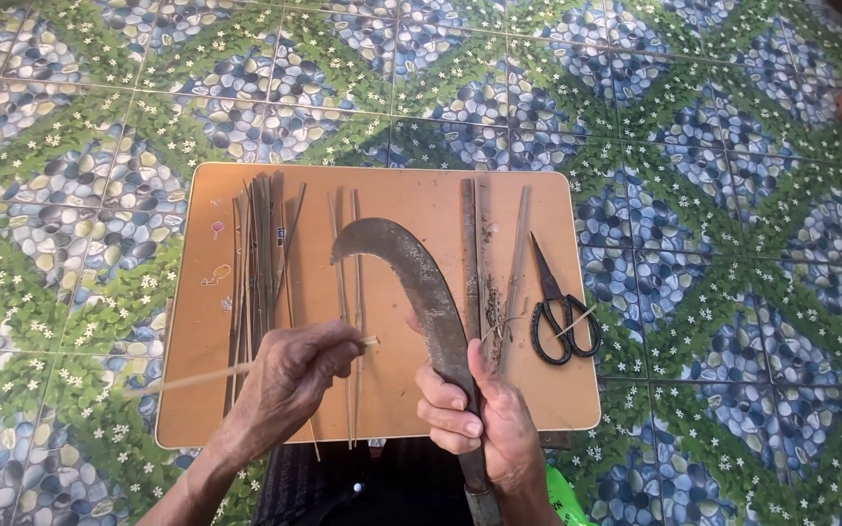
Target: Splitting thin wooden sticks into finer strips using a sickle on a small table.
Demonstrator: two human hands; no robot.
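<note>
Bamboo strip (246, 370), thin and pale, lay pinched in our left hand (289, 380) over the near left part of the wooden board (401, 195), its long end running out past the board's left edge and its short end poking toward the blade. Our right hand (475, 419) was wrapped tight round the handle of a rusty curved knife (411, 273), near the board's near edge, thumb laid up along the handle. The blade rose toward the board's middle and hooked over to the left, its tip above two loose splints.

We judged the chief danger to be the blade's edge standing so close to our left fingertips: if the strip slipped in the pinch, or the knife jumped through a soft part of the bamboo, it could catch the fingers. The strip looked thin enough to snap or split crookedly under an uneven push.

Our left wrist was bent, palm turned down, fingers curled together on the strip. Our right forearm came up from below, fist upright, knuckles facing left.

A bundle of darker bamboo slats (260, 244) lay along the left side of the board, a few more sticks (499, 263) right of the middle with shavings beside them, and black scissors (557, 312) rested shut by the right edge. The board sat on a pebble-patterned tiled floor (733, 146).
</note>
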